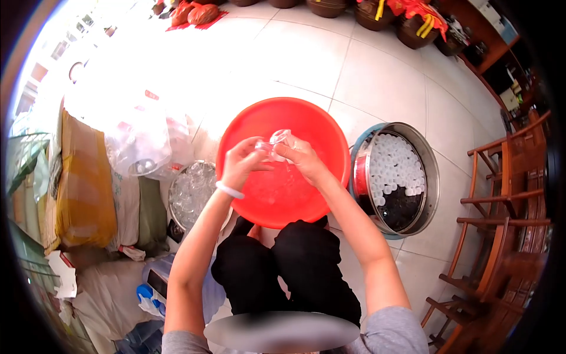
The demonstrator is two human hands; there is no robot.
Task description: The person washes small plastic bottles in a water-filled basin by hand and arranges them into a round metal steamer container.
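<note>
1. The right hand (303, 156) has its fingers closed on a clear vessel (282, 136), glossy and round-mouthed, above the basin.
2. The left hand (243, 160) curls its fingers at a clear piece (264, 146) just beside it; blur hides whether they grip it.
3. Drops of liquid (288, 168) show below the vessel.
4. Underneath lies a wide, round, smooth red basin (323, 192); the forearms cross its near rim.
5. To the left, a round bowl (171, 203) is heaped with clear, shiny vessels (197, 186), partly hidden by the left arm.
6. To the right, a metal-walled round tray (434, 180) carries small white pieces (396, 165) on a dark bottom.
7. Black-trousered knees (306, 253) crowd the basin's near side.
8. Beyond: pale tiled floor (306, 53), plastic bags (138, 141), a yellow-brown package (88, 180), wooden chairs (501, 200) and dark, rounded jars (413, 32).
</note>
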